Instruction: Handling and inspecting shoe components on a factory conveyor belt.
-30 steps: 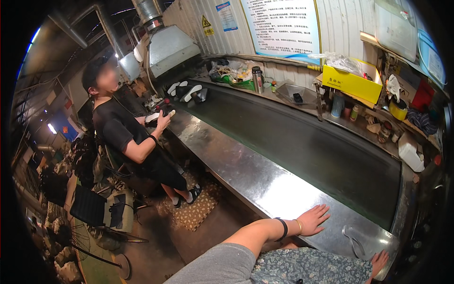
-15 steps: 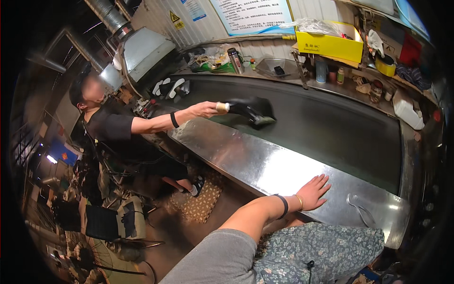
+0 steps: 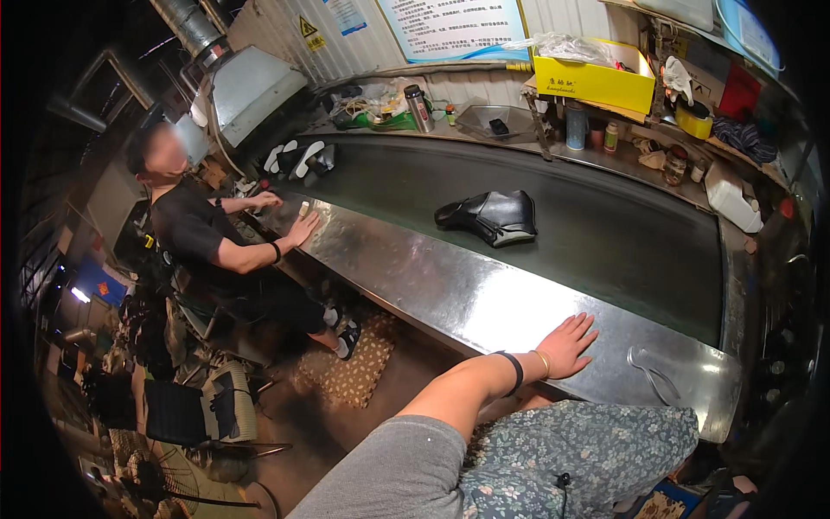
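Note:
My left hand (image 3: 568,346) lies flat on the shiny metal ledge (image 3: 432,277), fingers spread and nothing in it. Just right of it rests a bent, slim metal tool (image 3: 654,376), untouched. Beyond the ledge, a black shoe upper (image 3: 493,216), shaped like an ankle boot, lies on its side on the dark conveyor belt (image 3: 622,242), well away from my hand. My right hand is out of sight. At the left, a person in black (image 3: 194,221) has a hand (image 3: 304,228) on the ledge beside a small pale spool-like piece (image 3: 304,208).
More black-and-white footwear (image 3: 298,161) sits at the belt's far left. Along the back shelf are a thermos (image 3: 418,109), a shallow tray (image 3: 494,123) and a white jug (image 3: 733,197). A yellow box (image 3: 593,85) stands higher up. Patterned cloth (image 3: 579,458) covers my lap.
The other person has let go of the boot upper and drawn the arm back to the ledge. The boot upper now lies on the belt, farther right. My left hand keeps its place.

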Tool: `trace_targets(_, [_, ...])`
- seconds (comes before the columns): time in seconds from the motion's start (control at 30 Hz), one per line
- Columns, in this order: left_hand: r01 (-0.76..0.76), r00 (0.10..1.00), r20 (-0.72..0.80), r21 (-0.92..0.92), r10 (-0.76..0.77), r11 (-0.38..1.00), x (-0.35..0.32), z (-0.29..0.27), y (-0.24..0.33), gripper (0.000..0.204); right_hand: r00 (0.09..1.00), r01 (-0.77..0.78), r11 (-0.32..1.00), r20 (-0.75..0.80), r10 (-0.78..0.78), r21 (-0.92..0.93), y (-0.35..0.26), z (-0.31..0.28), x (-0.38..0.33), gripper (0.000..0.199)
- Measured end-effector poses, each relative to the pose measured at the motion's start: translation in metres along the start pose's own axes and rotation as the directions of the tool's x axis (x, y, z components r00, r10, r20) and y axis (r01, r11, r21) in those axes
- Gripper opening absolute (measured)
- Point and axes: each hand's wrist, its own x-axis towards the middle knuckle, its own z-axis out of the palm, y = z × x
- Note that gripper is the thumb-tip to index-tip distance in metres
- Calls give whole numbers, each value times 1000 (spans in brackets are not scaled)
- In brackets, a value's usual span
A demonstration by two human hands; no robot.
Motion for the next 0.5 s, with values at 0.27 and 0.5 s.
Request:
trace_targets(0.27, [-33, 995, -89, -12, 32, 999, 3, 6, -4, 64, 993, 85, 992, -90, -77, 90, -44, 3, 19, 37])
trace_targets(0.5, [86, 996, -34, 72, -84, 994, -30, 10, -13, 65, 941, 86, 996, -329, -77, 14, -75, -14, 14, 38])
